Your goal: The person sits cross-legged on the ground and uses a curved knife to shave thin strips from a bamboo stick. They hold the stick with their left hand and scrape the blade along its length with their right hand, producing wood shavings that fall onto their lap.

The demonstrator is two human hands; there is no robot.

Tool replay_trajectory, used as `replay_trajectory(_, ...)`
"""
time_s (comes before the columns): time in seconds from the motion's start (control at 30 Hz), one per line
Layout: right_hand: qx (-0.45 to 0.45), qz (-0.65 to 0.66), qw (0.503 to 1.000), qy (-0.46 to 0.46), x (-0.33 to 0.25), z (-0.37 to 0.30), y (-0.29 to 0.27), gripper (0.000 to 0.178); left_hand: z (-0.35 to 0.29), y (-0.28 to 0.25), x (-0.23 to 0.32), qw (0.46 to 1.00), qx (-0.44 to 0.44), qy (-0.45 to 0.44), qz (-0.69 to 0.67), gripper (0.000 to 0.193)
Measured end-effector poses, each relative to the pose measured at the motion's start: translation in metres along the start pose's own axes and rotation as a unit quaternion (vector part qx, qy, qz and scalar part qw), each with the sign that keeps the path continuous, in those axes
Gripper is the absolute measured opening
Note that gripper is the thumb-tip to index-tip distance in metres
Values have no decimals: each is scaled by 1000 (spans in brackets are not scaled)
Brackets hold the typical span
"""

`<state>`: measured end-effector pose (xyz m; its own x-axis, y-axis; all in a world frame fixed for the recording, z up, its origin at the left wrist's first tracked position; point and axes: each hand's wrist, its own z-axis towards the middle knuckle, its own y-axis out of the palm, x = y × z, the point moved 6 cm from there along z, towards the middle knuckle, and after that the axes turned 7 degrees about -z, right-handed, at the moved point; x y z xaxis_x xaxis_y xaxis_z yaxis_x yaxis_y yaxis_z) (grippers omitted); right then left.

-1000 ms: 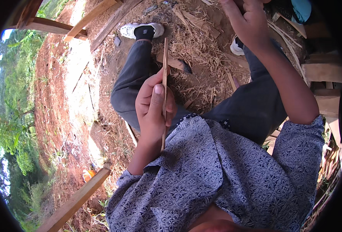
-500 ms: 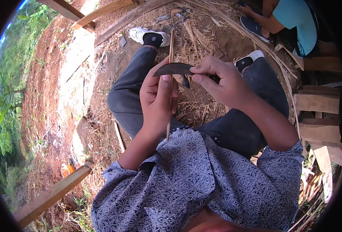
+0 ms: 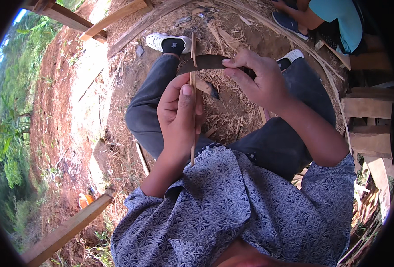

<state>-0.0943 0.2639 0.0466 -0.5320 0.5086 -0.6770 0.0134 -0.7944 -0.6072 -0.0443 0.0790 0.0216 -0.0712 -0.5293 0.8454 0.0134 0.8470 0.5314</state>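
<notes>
My left hand [image 3: 179, 109] is closed around a thin, light-brown wooden strip [image 3: 193, 142]. The strip runs lengthwise away from my shirt, and my thumb lies along it. A knife with a dark, curved blade [image 3: 211, 62] is pinched in my right hand [image 3: 266, 82], its grip mostly hidden by the fingers. Just beyond my left fingers the blade crosses the strip, and part of the wood shows in front of the blade. Whether the edge is inside the wood I cannot tell.
Shavings and wood scraps [image 3: 223, 40] litter the ground between my feet. A person in a light-blue top [image 3: 339, 22] sits at the far right, above stacked boards [image 3: 366, 109]. Wooden beams [image 3: 68, 227] stand at the left, near an orange object [image 3: 85, 200].
The knife blade has slid along the strip, away from my body, and now sits beyond my left fingertips. My right hand moved slightly outward with it.
</notes>
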Motion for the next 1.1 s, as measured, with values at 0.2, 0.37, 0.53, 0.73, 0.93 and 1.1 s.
replay_trajectory(0.2, 65, -16, 997, -47, -3, -3, -3, 12, -1, 5, 1, 1000, 6, -9, -13, 38)
replay_trajectory(0.37, 294, -26, 948, 120, 56, 23, -96, 17, -25, -2, 11, 1000, -13, -8, 4, 42)
replay_trajectory(0.53, 262, 130, 946, 142, 60, 15, -97, 22, -22, -7, 6, 1000, 4, -13, 14, 44)
replay_trajectory(0.73, -8, 147, 989, 20, -12, -2, -7, 17, -11, 4, 4, 999, 7, -9, 41, 40)
replay_trajectory(0.93, -124, 97, 985, 67, -18, -1, 2, 15, -9, 6, -1, 998, -4, 2, 60, 34)
replay_trajectory(1.1, -68, 48, 996, 15, -7, 1, -7, 18, -5, 11, -7, 997, -7, -29, 64, 37)
